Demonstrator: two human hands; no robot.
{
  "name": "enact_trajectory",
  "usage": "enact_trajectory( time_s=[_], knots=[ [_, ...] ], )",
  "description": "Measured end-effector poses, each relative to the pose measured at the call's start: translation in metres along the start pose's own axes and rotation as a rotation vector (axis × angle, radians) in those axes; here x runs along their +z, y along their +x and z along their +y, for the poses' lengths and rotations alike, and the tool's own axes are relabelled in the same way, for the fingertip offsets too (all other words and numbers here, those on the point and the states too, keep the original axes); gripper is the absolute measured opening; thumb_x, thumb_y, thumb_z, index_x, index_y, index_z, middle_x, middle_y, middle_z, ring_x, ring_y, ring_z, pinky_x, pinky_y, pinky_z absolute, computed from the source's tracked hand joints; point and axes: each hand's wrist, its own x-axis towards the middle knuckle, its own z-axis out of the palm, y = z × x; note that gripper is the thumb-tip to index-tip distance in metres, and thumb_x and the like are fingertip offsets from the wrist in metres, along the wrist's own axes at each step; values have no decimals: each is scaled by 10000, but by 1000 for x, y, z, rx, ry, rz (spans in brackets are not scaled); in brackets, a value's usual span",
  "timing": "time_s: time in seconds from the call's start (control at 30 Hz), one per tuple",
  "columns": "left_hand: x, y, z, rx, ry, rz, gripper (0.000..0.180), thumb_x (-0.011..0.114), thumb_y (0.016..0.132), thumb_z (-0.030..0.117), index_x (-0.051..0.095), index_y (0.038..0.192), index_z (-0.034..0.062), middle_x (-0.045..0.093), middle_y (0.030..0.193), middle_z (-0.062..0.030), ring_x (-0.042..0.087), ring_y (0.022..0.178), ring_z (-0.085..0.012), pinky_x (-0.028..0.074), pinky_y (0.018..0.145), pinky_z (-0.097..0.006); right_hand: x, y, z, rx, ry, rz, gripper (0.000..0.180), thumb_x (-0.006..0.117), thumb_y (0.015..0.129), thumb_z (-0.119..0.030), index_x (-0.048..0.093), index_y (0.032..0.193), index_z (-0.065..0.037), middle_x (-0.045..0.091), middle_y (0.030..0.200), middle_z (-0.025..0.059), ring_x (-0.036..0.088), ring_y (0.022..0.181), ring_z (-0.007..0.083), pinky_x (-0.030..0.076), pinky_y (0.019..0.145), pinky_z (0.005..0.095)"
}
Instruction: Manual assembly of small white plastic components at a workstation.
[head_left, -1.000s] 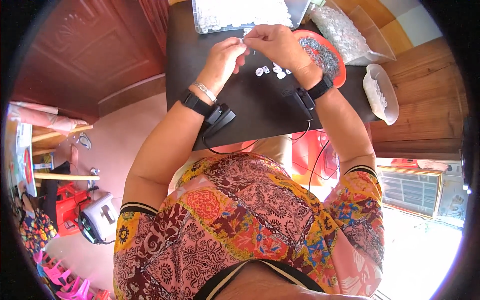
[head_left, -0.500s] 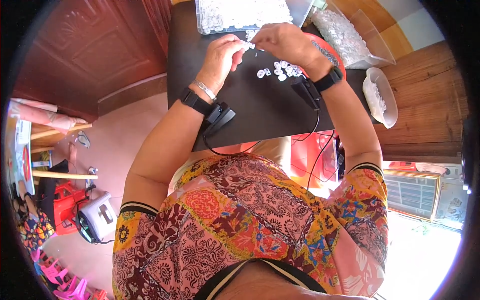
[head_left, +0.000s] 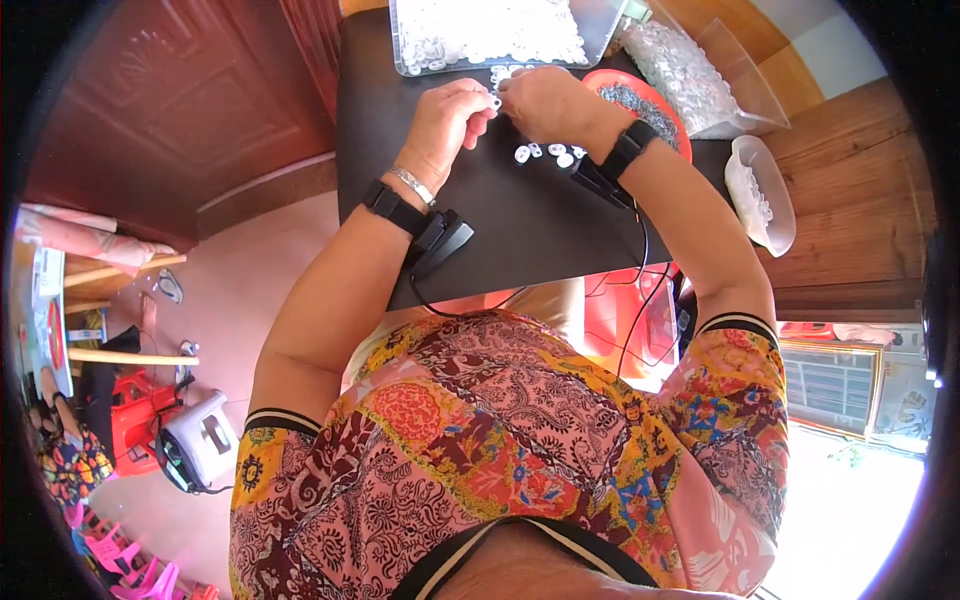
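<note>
Small white plastic piece [head_left: 496, 104], pinched between the left hand's [head_left: 440, 122] fingertips, above the dark table [head_left: 530, 225]. It lies between the hands, nearer the left, with the right hand [head_left: 548, 106] just beside it. Its long axis is too small to read. The right fingers curl inward; whether they grip anything, I cannot tell.

White pieces [head_left: 565, 160] on black table [head_left: 500, 225]

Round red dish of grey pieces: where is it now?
Head view, right side of the dark table: the red dish sits just right of the right hand, beside the clear container.
</note>
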Motion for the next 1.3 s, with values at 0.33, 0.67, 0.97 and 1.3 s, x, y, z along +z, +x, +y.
enact_trajectory(
  time_s=[0.33, 0.67, 0.97, 1.3],
  knots=[
    [4, -6, 12, 9, 43, -16, 186, 545, 829, 181, 596, 735, 28, 545, 635, -13, 483, 522, -79, 363, 450, -209, -11, -23, 0, 491, 1271, 347, 207, 630, 790, -157, 610, 915, 7, 607, 713, 24, 562, 653, 81, 459, 596, 218],
    [7, -9, 16, 50, 117, -35, 173, 547, 841, 168, 574, 739, 31, 515, 630, -3, 457, 527, -65, 359, 487, -203, -1, -21, -9, 378, 1766, 435, 169, 611, 889, -163, 626, 963, -12, 652, 813, 37, 597, 702, 87, 500, 646, 223],
    [13, -13, 21, 45, 231, -4, 155, 515, 859, 155, 556, 766, 37, 478, 628, 8, 421, 564, -67, 327, 522, -207, 3, -21, -16, 282, 1657, 379, 176, 581, 910, -194, 620, 911, -23, 615, 772, -1, 526, 675, 58, 447, 623, 199],
    [13, -12, 19, 94, 279, 9, 162, 531, 858, 147, 566, 754, 29, 488, 607, 12, 421, 532, -49, 327, 483, -200, 2, -22, -17, 292, 1695, 440, 178, 573, 911, -189, 613, 899, -16, 610, 763, 5, 529, 680, 64, 451, 642, 204]
  ],
)
